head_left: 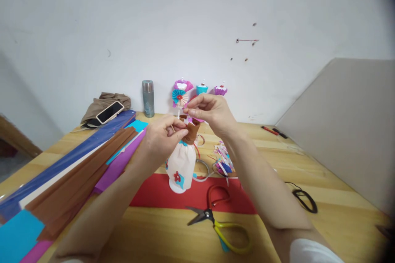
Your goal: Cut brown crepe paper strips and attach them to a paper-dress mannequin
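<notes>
Our left hand (pixel 163 136) pinches the brown collar (pixel 193 132); our right hand (pixel 211 113), just above, nearly closed, holds something unclear; scissors (pixel 209 214) lie below.

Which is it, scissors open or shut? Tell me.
Open: the scissors' blades spread in a V, tips apart.

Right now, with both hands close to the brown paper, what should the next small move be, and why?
Probably lower the right hand slightly to the rim of the brown paper, because the left hand grips that paper's left side, seemingly steadying it, and the right hovers just above its open top. What the right hand pinches, if anything, is too small to tell.
</notes>
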The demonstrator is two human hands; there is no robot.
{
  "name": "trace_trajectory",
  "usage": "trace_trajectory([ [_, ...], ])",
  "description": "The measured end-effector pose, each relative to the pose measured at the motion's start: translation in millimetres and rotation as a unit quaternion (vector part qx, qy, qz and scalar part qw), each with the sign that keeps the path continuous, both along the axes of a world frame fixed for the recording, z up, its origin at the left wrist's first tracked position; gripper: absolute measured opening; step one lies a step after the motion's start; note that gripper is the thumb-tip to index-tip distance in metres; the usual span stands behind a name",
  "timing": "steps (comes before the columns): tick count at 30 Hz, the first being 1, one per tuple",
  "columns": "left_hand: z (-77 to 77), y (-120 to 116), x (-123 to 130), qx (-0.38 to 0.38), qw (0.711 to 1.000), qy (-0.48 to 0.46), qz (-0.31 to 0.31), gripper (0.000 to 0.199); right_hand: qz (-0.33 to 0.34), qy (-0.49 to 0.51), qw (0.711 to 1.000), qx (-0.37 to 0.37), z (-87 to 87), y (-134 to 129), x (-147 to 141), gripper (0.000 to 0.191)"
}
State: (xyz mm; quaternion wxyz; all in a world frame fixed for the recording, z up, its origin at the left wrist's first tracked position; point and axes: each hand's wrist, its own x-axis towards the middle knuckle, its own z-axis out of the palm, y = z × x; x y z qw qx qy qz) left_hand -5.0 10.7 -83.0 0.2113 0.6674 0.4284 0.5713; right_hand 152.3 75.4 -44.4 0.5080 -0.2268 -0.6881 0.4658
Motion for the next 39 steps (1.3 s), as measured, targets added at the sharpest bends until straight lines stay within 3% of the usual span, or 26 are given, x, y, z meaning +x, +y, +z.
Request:
trace_trajectory([
  [6,6.8,1.0,4.5,0.031,0.999,0.020,0.012,0.003,0.003,0.001,1.000,-0.002,0.6,-1.6,-2.1,0.030],
  [16,19.0,0.5,-1.2,-0.068,0.998,-0.002,-0.003,0.007,0.013,0.007,1.000,-0.004,-1.8,1.3,-1.0,0.028],
  [32,14.5,-1.1,2.7,0.046,0.994,0.081,0.059,0.010,0.007,0.002,1.000,0.005,-2.2,1.2,-2.4,0.028],
  [39,14.8,-1.8,3.4,-0.052,0.998,0.021,0.040,0.009,-0.008,-0.005,1.000,0.010,-1.3,-0.4,-3.4,0.028],
])
